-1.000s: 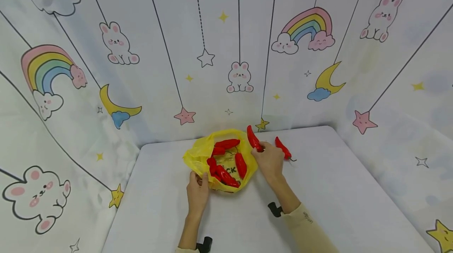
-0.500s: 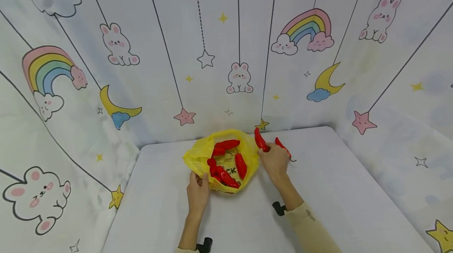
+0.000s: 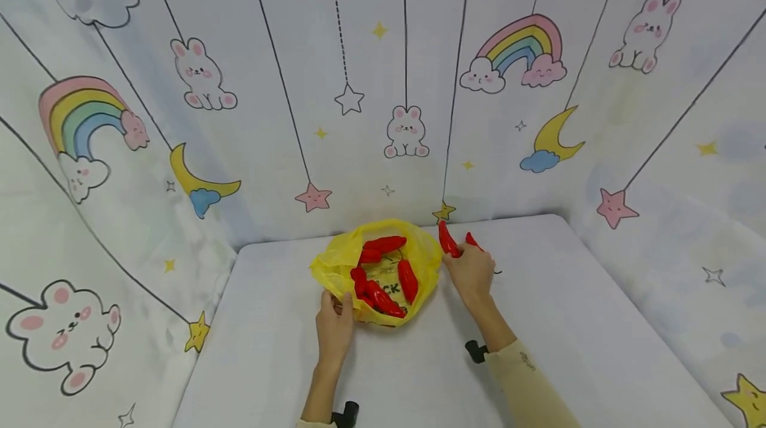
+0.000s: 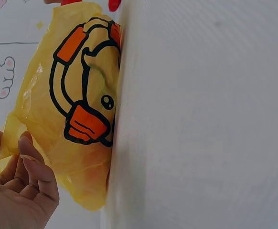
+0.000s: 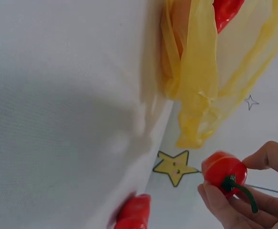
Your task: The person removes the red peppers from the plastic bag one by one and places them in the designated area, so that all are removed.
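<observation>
A yellow plastic bag [image 3: 335, 260] stands with its mouth spread, several red chili peppers [image 3: 383, 298] inside. My left hand [image 3: 333, 325] pinches the bag's near left rim between thumb and fingers. The left wrist view shows the bag's printed side, a cartoon in orange and black [image 4: 86, 124]. Just right of the bag, my right hand [image 3: 471, 275] holds a red chili pepper [image 3: 446, 239] by its stem end, tip pointing up and away. Its green stem [image 5: 244, 193] shows in the right wrist view. Another red chili pepper [image 3: 471, 239] lies on the table, partly hidden behind that hand.
The white table [image 3: 574, 321] ends at the back against a white cloth wall [image 3: 269, 82] printed with rabbits, stars and rainbows. A small black device [image 3: 476, 351] is strapped at the right wrist, and a similar one [image 3: 346, 415] at the left.
My right hand has moved to the right with the chili pepper, away from the bag's mouth, and now covers part of the pepper on the table. The left hand stays in place.
</observation>
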The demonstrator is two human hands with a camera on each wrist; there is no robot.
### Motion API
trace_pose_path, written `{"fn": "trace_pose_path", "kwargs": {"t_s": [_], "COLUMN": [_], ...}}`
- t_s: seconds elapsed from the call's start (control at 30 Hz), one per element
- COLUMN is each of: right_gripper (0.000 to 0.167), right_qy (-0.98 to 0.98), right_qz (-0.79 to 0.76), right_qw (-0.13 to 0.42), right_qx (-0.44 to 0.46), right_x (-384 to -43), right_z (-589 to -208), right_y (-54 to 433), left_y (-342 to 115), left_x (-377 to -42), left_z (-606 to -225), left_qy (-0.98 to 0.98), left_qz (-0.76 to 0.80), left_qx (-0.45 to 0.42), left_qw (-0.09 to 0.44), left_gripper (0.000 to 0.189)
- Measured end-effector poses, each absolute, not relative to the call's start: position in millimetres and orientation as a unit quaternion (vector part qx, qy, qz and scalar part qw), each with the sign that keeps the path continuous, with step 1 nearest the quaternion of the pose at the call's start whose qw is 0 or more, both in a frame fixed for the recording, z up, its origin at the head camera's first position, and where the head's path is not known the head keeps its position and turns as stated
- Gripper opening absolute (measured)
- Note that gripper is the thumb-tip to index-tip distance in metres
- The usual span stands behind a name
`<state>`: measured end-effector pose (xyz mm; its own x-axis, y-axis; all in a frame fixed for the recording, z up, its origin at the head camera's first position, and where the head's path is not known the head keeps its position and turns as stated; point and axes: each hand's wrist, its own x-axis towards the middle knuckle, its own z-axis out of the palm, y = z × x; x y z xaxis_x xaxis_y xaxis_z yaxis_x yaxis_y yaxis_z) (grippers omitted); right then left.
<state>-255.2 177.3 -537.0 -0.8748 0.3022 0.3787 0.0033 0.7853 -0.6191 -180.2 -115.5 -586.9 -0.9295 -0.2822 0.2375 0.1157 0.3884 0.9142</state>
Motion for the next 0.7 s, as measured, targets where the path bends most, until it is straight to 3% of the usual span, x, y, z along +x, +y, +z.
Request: {"fn": "trace_pose_path", "kwargs": {"t_s": [0.3,0.7], "right_gripper": [0.024,0.024], "right_qy": [-0.925,-0.929], "right_qz": [0.279,0.281], "right_qw": [0.241,0.209], "right_qx": [-0.089,-0.118], "right_x": [-264,-268], "right_z": [-547,-567], "right_y": [188,204], "left_y": [-116,-116], "left_x": [-180,-181], "left_z": [-585,-586], "left_qy": [-0.811,-0.811], "left_qz": [-0.557,-0.555], "left_qx": [0.055,0.054], "left_qw": [0.172,0.179], "left_gripper": [0.02,0.019]}}
